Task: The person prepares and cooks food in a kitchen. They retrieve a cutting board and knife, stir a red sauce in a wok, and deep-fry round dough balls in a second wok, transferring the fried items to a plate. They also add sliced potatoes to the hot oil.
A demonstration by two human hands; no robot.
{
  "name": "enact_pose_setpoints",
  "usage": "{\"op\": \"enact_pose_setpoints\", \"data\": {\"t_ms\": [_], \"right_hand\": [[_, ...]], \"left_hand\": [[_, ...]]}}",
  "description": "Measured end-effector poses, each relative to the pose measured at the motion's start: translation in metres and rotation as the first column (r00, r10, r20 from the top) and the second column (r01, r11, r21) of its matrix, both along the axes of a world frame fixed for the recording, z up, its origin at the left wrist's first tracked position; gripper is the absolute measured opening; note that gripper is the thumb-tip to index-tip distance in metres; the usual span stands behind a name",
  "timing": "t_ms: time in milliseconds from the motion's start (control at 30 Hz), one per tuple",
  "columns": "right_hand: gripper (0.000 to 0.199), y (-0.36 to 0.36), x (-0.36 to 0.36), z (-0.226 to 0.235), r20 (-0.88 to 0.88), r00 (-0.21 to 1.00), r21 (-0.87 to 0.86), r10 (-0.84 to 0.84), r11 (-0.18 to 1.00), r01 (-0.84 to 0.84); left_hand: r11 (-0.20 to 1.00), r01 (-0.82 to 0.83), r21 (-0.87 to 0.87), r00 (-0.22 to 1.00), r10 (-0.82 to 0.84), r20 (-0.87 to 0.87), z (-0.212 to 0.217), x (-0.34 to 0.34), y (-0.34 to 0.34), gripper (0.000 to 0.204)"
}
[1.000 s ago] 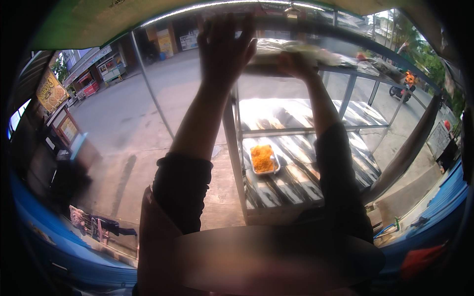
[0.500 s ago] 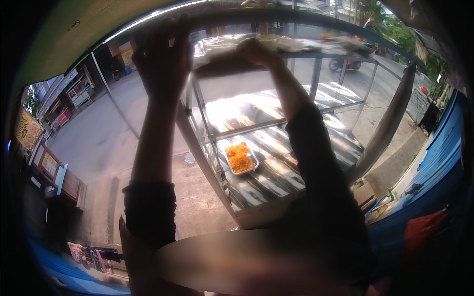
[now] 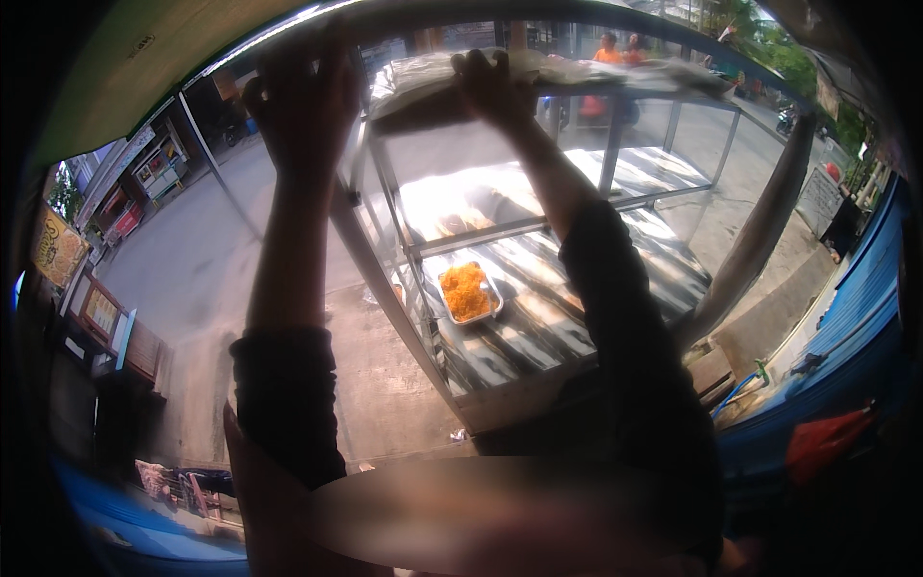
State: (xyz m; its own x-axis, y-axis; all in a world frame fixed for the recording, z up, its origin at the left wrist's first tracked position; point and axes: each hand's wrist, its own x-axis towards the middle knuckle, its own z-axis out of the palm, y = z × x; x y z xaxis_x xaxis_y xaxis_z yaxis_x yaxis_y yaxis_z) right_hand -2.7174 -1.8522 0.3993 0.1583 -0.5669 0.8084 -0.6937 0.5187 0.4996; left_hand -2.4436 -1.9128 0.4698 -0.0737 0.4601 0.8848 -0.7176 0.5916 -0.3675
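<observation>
Both my arms, in dark sleeves, reach up to the top of a glass display case. My left hand (image 3: pixel 303 111) is in shadow at the dark overhead beam (image 3: pixel 413 31), its fingers bent; what they close on is lost in the dark. Over the case's top, my right hand (image 3: pixel 490 87) has its fingers curled at a layer of clear plastic sheeting (image 3: pixel 418 79), seemingly gripping it. Below, inside the case, an open tray (image 3: pixel 471 321) of orange shredded food (image 3: pixel 465 290) sits on the marble-patterned shelf (image 3: pixel 519 332).
A thick dark post (image 3: pixel 755 236) slants at the case's right. Blue sheeting (image 3: pixel 856 298) lines the right side, with a red cloth (image 3: pixel 829 442) below. A food stall (image 3: pixel 111 322) stands at the left beside the road. People in orange (image 3: pixel 608 50) are beyond the case.
My right hand has risen slightly and its fingers show more clearly. My left hand is a little further up and left. The motorbike beyond the case has gone from its place; people in orange appear.
</observation>
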Motion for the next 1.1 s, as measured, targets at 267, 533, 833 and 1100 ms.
{"op": "enact_pose_setpoints", "data": {"t_ms": [267, 533, 833, 1100], "right_hand": [[0.019, 0.030, 0.030, -0.004, -0.047, 0.996, -0.096, 0.073, 0.992, -0.077], [0.017, 0.083, 0.044, -0.003, 0.265, 0.956, -0.097, 0.125, 0.990, -0.102], [0.016, 0.083, 0.051, 0.024, 0.361, 0.908, -0.083, 0.214, 0.977, -0.197], [0.010, 0.125, 0.084, -0.017, 0.323, 0.875, -0.092, 0.362, 0.932, -0.352]], "left_hand": [[0.997, 0.027, 0.067, 0.998, -0.031, 0.054, 0.000, 0.001, -0.003, 0.028], [0.982, 0.060, 0.181, 0.997, -0.069, 0.044, -0.006, 0.008, 0.018, 0.043], [-0.932, 0.309, 0.189, 0.427, -0.042, -0.903, -0.212, -0.107, 0.081, 0.097], [-0.704, 0.547, 0.453, 0.174, -0.434, -0.884, -0.154, -0.190, 0.008, 0.038]]}}
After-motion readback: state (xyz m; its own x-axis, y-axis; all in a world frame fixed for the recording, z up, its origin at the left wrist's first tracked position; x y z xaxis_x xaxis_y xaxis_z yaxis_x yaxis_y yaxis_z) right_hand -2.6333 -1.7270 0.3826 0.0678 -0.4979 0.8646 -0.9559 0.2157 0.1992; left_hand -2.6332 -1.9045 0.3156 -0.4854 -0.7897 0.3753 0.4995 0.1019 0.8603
